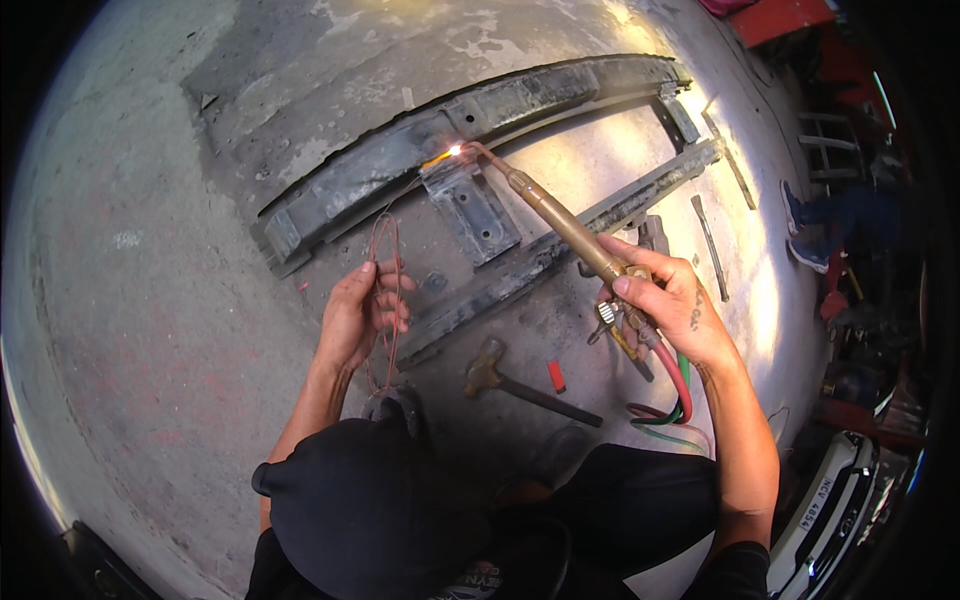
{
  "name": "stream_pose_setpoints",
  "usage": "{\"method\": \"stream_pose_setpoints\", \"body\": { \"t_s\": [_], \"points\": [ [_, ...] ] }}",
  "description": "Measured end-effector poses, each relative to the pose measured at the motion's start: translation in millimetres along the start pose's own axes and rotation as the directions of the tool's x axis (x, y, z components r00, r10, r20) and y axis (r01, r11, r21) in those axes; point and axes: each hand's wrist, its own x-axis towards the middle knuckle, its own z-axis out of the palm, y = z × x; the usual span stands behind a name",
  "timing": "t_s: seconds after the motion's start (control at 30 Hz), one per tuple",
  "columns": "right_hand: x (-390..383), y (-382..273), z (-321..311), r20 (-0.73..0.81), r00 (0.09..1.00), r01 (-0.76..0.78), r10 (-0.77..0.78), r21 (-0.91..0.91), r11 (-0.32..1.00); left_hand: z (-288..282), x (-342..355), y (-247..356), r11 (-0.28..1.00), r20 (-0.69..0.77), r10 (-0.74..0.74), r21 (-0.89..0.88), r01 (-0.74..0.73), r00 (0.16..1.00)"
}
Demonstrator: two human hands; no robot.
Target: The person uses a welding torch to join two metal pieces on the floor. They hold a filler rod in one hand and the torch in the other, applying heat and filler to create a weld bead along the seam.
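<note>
My right hand (675, 295) is wrapped round the valve end of a brass gas torch (560, 218). A bright flame burns at the torch's bent tip, beside the joint between a long dark metal beam (370, 158) and a flat bracket (472, 222) with holes. Metal glows orange just left of the flame. My left hand (362, 312) pinches a looped coil of thin copper-coloured wire (376, 235). The wire's end runs up toward the glowing spot; whether it touches is too fine to tell. Red and green hoses (684, 385) trail from the torch.
A second long metal bar (520, 280) lies below the bracket. A hammer (535, 394) and a small red block (556, 376) lie on the concrete floor near me. To the right are a metal rod (711, 248), a person's legs (840, 215) and a car's front grille (825, 510).
</note>
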Motion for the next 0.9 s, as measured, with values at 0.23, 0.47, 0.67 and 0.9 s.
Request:
{"method": "stream_pose_setpoints", "body": {
  "t_s": [0.23,0.47,0.67,0.9],
  "points": [
    [1.7,6.6,0.1,-0.017,0.998,0.057,-0.057,-0.018,0.998,2.1,0.3,0.9,1.000,-0.001,-0.001,0.010,0.001,1.000],
    [3.4,11.8,0.9,-0.013,0.996,0.085,-0.085,0.031,0.996,1.4,1.5,0.6,1.000,0.004,-0.004,0.005,0.004,1.000],
    [1.5,5.9,0.3,-0.008,0.998,0.059,-0.059,-0.011,0.998,1.3,1.5,1.2,1.000,-0.002,0.000,0.013,0.000,1.000],
    [1.1,5.4,-0.4,-0.013,0.999,0.036,-0.036,-0.023,0.999,2.1,1.7,1.5,1.000,-0.002,0.001,0.020,0.000,1.000]
  ]
}}
